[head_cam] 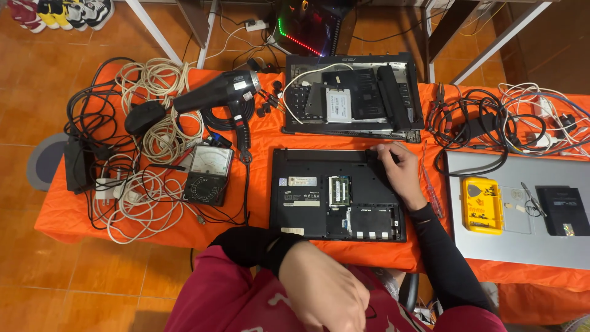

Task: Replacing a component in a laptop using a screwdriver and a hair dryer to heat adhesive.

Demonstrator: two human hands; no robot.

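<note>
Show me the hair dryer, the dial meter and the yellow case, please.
Hair dryer (216,92), head view, on its black barrel.
Dial meter (208,174), head view, on its front face.
Yellow case (482,205), head view, on its open tray.

An orange cloth (258,138) covers the worktop under a black laptop base (337,193) touched by the right hand (399,172), with a yellow parts tray (482,205) on a grey lid (522,246) beyond it and white cables (147,203) past the black-sleeved left hand (322,292).

One head-worn view, looking steeply down over the right hand (399,175), fairly close, table (258,144) spreading beyond it.
</note>
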